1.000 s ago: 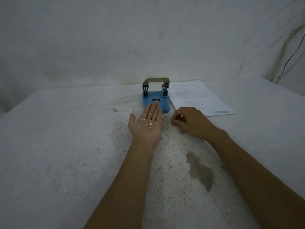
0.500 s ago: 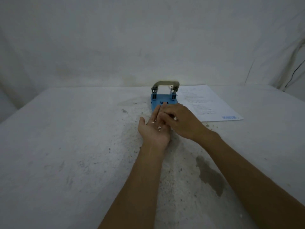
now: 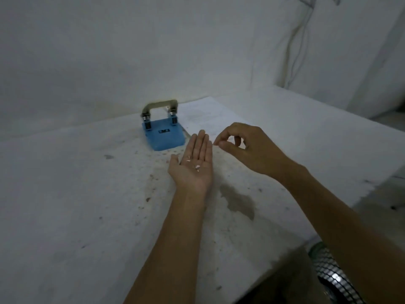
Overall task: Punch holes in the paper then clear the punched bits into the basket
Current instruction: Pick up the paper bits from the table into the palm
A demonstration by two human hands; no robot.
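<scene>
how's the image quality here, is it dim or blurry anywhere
Head view: dim, flat, bluish light, no glare; wide-angle bends the table edge; print on the paper is too soft to read; bits on the left hand show clearly; right hand slightly soft.

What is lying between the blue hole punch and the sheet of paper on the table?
Nothing: in the head view the blue hole punch sits right beside the sheet of paper, with only a thin strip of bare table between them.
</scene>
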